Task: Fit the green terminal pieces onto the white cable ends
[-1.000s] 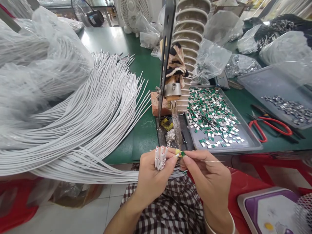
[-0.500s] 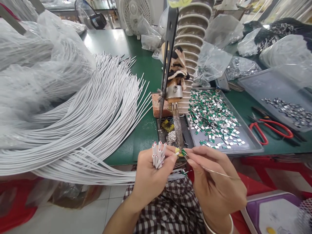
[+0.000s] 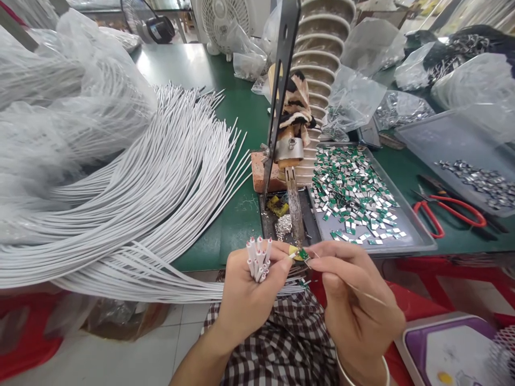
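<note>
My left hand [image 3: 246,292] is closed around a bundle of white wires [image 3: 257,258], their red-cored cut ends pointing up. Its thumb and forefinger also pinch one wire end against a small green chip [image 3: 302,254]. My right hand [image 3: 354,300] is closed in a pinch on that chip and holds a thin strand of solder wire [image 3: 362,292] that trails to the right. Both hands hover just in front of the table edge, below the tip of a mounted soldering iron [image 3: 295,206].
A large fan of white wires [image 3: 132,187] covers the green table [image 3: 225,107] on the left. A grey tray [image 3: 414,236] of green chips lies right of the iron. Red-handled scissors [image 3: 450,212], a second tray [image 3: 442,142], plastic bags and a fan [image 3: 225,21] stand behind.
My right hand has shifted slightly left and curled tighter on the chip; the solder wire now trails lower. My left hand has barely moved.
</note>
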`<state>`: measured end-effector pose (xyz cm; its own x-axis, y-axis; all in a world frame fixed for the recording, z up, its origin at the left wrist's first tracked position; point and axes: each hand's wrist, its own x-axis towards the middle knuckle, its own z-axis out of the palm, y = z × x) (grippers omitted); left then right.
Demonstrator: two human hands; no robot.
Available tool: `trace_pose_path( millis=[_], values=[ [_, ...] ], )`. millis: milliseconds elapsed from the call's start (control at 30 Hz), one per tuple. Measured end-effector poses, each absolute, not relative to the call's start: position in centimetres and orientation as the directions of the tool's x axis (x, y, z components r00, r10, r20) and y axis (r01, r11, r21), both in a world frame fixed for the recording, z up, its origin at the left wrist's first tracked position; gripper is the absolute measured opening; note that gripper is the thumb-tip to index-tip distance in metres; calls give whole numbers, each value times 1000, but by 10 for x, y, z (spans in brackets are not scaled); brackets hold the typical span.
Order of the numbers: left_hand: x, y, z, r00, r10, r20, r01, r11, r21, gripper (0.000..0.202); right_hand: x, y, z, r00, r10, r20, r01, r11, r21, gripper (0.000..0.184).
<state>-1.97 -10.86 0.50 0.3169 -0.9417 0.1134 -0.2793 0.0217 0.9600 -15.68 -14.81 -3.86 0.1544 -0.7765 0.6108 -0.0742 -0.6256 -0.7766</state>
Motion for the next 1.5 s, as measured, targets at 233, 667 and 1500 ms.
trace_pose_path(
  millis=[233, 667, 1500],
  values=[
    [-15, -109, 2, 164, -987, 6, -400, -61, 915, 16, -154, -157, -39, 219, -827, 518, -237, -560, -794, 10],
    [-14, -122, 11, 255, -965, -56, -89, -82, 993, 18, -148, -150, -41, 10, -716, 698, -183, -688, -702, 30],
    [-20, -108, 3, 206, -978, -26, -234, -75, 969, 16, -148, -147, -47, 96, -896, 434, 22, -434, -900, 23]
  ],
)
